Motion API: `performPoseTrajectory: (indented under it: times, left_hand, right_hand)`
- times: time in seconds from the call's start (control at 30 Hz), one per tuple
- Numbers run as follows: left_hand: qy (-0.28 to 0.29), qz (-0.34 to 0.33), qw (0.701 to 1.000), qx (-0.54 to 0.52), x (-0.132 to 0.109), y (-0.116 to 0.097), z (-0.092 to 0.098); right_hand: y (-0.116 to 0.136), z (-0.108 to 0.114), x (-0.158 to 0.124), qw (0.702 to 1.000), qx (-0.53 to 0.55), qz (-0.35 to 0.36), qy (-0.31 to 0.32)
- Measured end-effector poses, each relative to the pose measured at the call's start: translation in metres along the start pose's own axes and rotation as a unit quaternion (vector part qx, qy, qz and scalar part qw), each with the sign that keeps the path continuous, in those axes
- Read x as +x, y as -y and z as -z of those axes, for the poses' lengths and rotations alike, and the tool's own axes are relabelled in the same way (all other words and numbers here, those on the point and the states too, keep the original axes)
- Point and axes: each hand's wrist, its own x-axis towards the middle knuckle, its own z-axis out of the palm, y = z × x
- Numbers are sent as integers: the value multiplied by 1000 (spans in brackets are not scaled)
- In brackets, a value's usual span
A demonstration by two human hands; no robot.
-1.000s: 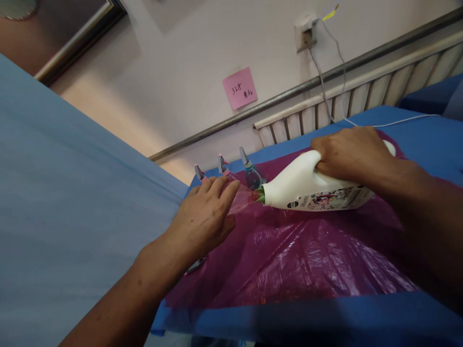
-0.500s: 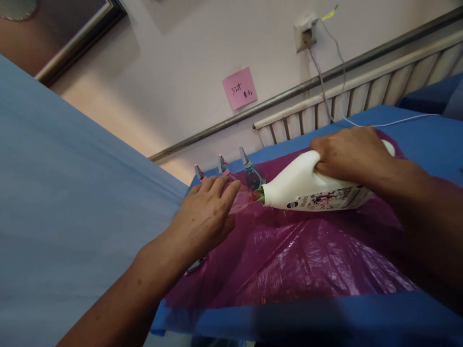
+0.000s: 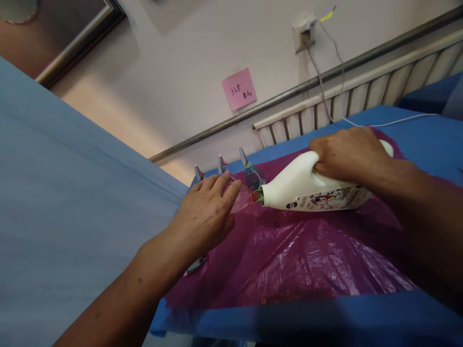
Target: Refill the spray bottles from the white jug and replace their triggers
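My right hand (image 3: 345,154) is wrapped round the handle of a white jug (image 3: 289,185), tipped on its side with its mouth to the left. A green spout shows in that mouth, against the neck of a clear pink bottle (image 3: 243,200). My left hand (image 3: 208,212) is closed round this pink bottle, covering most of it. Just beyond stand a blue spray bottle (image 3: 253,178) with a grey trigger and pink spray bottles, whose grey-and-pink spray heads (image 3: 222,165) rise behind my fingers. A loose grey spray head (image 3: 195,266) shows beside my left forearm.
A crumpled purple plastic sheet (image 3: 307,260) lies over the blue-covered table (image 3: 398,313). A light blue curtain (image 3: 72,202) hangs on the left. Behind are a metal rail (image 3: 282,100), a socket (image 3: 303,36) with a white cable, and a pink note (image 3: 239,89) on the wall.
Almost nothing differs. Both hands keep their hold, and the jug stays tipped at the pink bottle's neck, with only a very slight shift of the view.
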Motion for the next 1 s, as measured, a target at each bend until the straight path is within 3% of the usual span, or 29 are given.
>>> performPoseTrajectory:
  times: [0.2, 0.77, 1.0]
  left_hand:
    - [27, -8, 999, 27, 4, -1, 5]
    - [2, -36, 997, 64, 14, -7, 17]
    - [-51, -86, 990, 101, 18, -9, 21]
  right_hand:
    - [1, 2, -1, 1000, -10, 1, -3]
    - [1, 1, 0, 1000, -13, 11, -2]
    - [0, 1, -1, 999, -26, 19, -7]
